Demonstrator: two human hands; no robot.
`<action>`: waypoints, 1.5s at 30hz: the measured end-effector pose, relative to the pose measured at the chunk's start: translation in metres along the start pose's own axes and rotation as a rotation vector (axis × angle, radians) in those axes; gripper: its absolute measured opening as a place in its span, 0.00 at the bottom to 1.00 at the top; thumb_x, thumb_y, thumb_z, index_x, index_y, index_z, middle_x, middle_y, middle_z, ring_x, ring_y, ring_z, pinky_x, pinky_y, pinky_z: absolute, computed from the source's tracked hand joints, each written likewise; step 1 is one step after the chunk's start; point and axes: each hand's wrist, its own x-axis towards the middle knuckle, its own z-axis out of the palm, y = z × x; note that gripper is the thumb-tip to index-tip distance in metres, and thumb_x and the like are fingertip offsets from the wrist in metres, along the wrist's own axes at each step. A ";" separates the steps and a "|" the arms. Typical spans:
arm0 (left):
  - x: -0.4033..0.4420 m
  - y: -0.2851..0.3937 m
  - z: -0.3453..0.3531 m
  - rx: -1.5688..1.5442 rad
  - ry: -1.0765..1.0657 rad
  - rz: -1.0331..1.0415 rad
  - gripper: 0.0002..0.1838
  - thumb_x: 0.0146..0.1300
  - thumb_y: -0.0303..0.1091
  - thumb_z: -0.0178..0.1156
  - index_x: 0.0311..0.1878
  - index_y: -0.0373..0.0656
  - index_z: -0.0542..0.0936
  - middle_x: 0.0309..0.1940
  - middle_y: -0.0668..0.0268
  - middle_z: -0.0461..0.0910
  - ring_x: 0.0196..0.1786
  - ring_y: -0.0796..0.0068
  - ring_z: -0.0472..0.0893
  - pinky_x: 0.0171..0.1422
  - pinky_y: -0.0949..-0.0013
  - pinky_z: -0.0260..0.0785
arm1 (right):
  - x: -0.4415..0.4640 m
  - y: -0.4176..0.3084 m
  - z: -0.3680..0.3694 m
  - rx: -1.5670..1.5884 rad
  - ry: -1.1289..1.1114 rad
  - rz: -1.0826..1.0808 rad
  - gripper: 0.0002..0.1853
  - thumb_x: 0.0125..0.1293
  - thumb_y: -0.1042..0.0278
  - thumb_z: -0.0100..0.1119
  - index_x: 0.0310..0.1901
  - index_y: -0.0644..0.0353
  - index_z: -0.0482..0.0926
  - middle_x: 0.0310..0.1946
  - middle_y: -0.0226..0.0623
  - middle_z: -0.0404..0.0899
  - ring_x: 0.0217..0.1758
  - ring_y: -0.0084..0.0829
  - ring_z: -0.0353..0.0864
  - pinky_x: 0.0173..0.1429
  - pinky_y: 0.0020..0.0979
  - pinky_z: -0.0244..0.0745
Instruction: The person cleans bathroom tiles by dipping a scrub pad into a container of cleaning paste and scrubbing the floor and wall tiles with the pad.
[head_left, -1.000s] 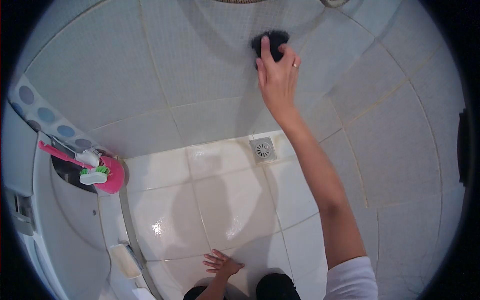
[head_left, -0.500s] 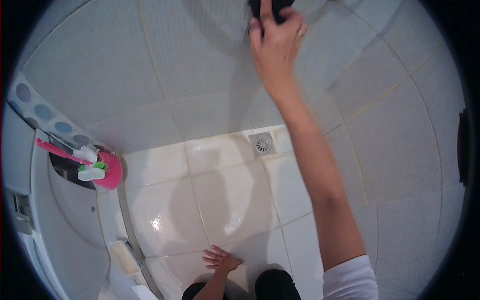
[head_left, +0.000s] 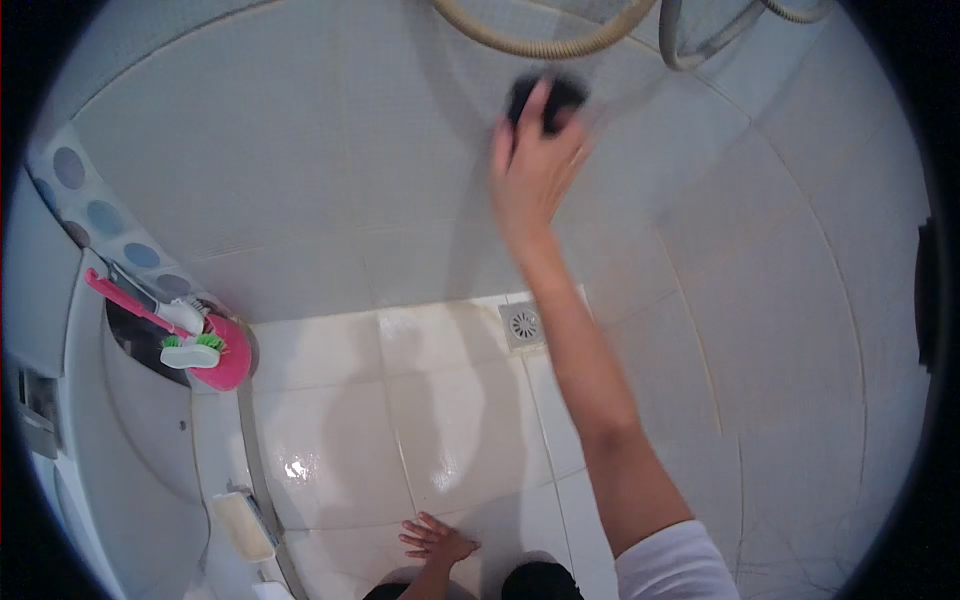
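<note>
My right hand (head_left: 540,165) presses a dark, bristly-looking pad (head_left: 562,98) against the tiled wall (head_left: 400,200), just below a beige ribbed hose. Its fingers lie over the pad, and the hand and pad are slightly blurred. Low in the view, my left hand (head_left: 440,541) is held over the white tiled floor (head_left: 330,420), fingers spread, with nothing in it. Both my knees show at the bottom edge in dark cloth.
A pink container (head_left: 234,362) with brushes (head_left: 192,352) stands at the left beside a white curved fixture (head_left: 150,450). A beige hose (head_left: 540,46) hangs at the top. A square drain (head_left: 522,325) sits by the wall. A pale block-like object (head_left: 244,526) lies lower left.
My view has tilted up, and more of the hoses shows. My right hand with the dark pad has moved along the wall. My left hand keeps its spread pose.
</note>
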 end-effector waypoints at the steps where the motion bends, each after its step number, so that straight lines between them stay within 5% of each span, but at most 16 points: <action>1: 0.002 -0.001 0.003 -0.014 0.013 0.011 0.82 0.38 0.60 0.75 0.65 0.41 0.10 0.63 0.38 0.02 0.66 0.29 0.07 0.64 0.23 0.15 | -0.043 0.004 0.010 0.021 -0.067 -0.023 0.34 0.57 0.60 0.64 0.65 0.54 0.65 0.50 0.53 0.63 0.53 0.51 0.62 0.56 0.49 0.61; 5: 0.006 -0.002 0.001 0.017 0.012 0.000 0.83 0.38 0.62 0.75 0.64 0.41 0.09 0.63 0.38 0.01 0.65 0.29 0.07 0.64 0.23 0.15 | -0.062 -0.008 0.004 -0.013 -0.182 0.019 0.33 0.59 0.59 0.63 0.66 0.53 0.66 0.51 0.53 0.63 0.52 0.50 0.62 0.58 0.49 0.60; 11: 0.009 0.001 0.013 0.014 -0.015 0.022 0.83 0.37 0.61 0.75 0.64 0.41 0.08 0.63 0.38 0.01 0.66 0.28 0.07 0.64 0.23 0.14 | 0.114 -0.042 0.006 0.005 0.354 -0.130 0.31 0.59 0.55 0.60 0.65 0.49 0.68 0.53 0.46 0.65 0.52 0.45 0.65 0.53 0.49 0.61; 12: 0.034 0.000 0.048 0.231 0.483 -0.107 0.82 0.37 0.62 0.74 0.66 0.41 0.12 0.64 0.37 0.03 0.66 0.27 0.10 0.64 0.22 0.17 | 0.112 -0.058 0.008 0.006 0.364 -0.137 0.31 0.59 0.55 0.60 0.65 0.49 0.68 0.53 0.46 0.65 0.52 0.45 0.65 0.53 0.49 0.61; 14: 0.026 0.004 0.047 0.448 0.985 -0.241 0.80 0.37 0.63 0.74 0.69 0.42 0.16 0.65 0.37 0.05 0.67 0.25 0.12 0.65 0.21 0.20 | 0.100 -0.082 0.008 0.117 0.144 -0.465 0.32 0.58 0.54 0.59 0.65 0.49 0.68 0.53 0.46 0.68 0.51 0.44 0.67 0.51 0.47 0.62; 16: -0.056 0.014 -0.030 0.041 0.017 0.059 0.68 0.56 0.53 0.66 0.69 0.42 0.15 0.67 0.38 0.08 0.70 0.27 0.18 0.70 0.28 0.28 | 0.112 -0.048 -0.009 0.071 0.100 -0.456 0.32 0.57 0.54 0.59 0.65 0.48 0.68 0.52 0.44 0.68 0.50 0.44 0.68 0.50 0.47 0.62; 21: -0.055 0.007 -0.029 0.000 -0.026 0.109 0.70 0.54 0.54 0.67 0.68 0.40 0.14 0.67 0.38 0.07 0.69 0.26 0.17 0.68 0.25 0.27 | 0.119 -0.016 -0.023 -0.003 0.161 -0.314 0.32 0.53 0.56 0.62 0.63 0.44 0.70 0.47 0.40 0.68 0.48 0.45 0.69 0.51 0.48 0.62; 23: -0.053 0.008 -0.033 -0.034 -0.033 0.146 0.71 0.53 0.55 0.68 0.67 0.39 0.14 0.67 0.37 0.07 0.69 0.25 0.18 0.67 0.24 0.27 | 0.158 -0.033 -0.021 -0.035 0.297 -0.469 0.26 0.57 0.57 0.60 0.60 0.49 0.75 0.45 0.49 0.67 0.46 0.45 0.67 0.51 0.46 0.64; 26: -0.049 0.003 -0.023 0.024 -0.003 0.117 0.72 0.52 0.55 0.69 0.67 0.40 0.13 0.67 0.37 0.07 0.69 0.25 0.18 0.67 0.23 0.28 | 0.224 -0.058 -0.043 0.007 0.192 -0.525 0.25 0.57 0.60 0.60 0.58 0.50 0.76 0.43 0.47 0.67 0.43 0.45 0.68 0.49 0.46 0.64; 28: -0.037 0.002 -0.018 -0.029 0.014 0.144 0.72 0.52 0.55 0.69 0.68 0.41 0.14 0.67 0.37 0.07 0.69 0.24 0.17 0.67 0.23 0.28 | 0.224 -0.062 -0.033 0.016 0.459 -0.548 0.24 0.56 0.60 0.61 0.56 0.50 0.77 0.41 0.46 0.67 0.42 0.45 0.68 0.48 0.48 0.64; 32: -0.039 0.005 -0.012 0.029 0.057 0.104 0.71 0.51 0.55 0.69 0.68 0.42 0.14 0.67 0.37 0.07 0.68 0.24 0.17 0.67 0.23 0.28 | 0.068 -0.023 -0.007 0.004 0.160 -0.421 0.29 0.53 0.62 0.64 0.60 0.48 0.74 0.45 0.47 0.68 0.50 0.45 0.66 0.47 0.47 0.61; 35: -0.056 -0.001 -0.033 -0.017 -0.034 0.163 0.71 0.52 0.55 0.69 0.68 0.41 0.14 0.67 0.37 0.07 0.68 0.23 0.17 0.67 0.23 0.27 | 0.057 -0.027 -0.019 -0.128 -0.041 -0.339 0.31 0.53 0.58 0.64 0.61 0.47 0.72 0.45 0.45 0.68 0.49 0.45 0.67 0.47 0.47 0.60; 41: -0.062 0.007 -0.036 -0.015 -0.036 0.141 0.71 0.52 0.53 0.69 0.67 0.40 0.13 0.65 0.36 0.06 0.67 0.23 0.15 0.66 0.22 0.24 | 0.175 -0.063 -0.040 -0.038 0.258 -0.430 0.31 0.52 0.57 0.63 0.61 0.46 0.72 0.46 0.44 0.69 0.48 0.45 0.69 0.48 0.46 0.61; 44: -0.061 0.008 -0.039 -0.012 -0.057 0.118 0.72 0.52 0.53 0.69 0.67 0.40 0.13 0.65 0.37 0.05 0.68 0.25 0.15 0.67 0.23 0.25 | 0.202 -0.084 -0.053 0.122 -0.143 -0.181 0.40 0.66 0.44 0.50 0.71 0.65 0.54 0.73 0.53 0.48 0.77 0.47 0.43 0.77 0.47 0.39; 45: -0.056 0.008 -0.033 -0.015 -0.035 0.118 0.72 0.52 0.54 0.70 0.67 0.41 0.12 0.65 0.38 0.04 0.68 0.26 0.15 0.67 0.23 0.26 | 0.189 -0.073 -0.039 0.138 0.064 -0.268 0.35 0.59 0.51 0.56 0.67 0.56 0.63 0.61 0.50 0.58 0.63 0.47 0.56 0.64 0.49 0.51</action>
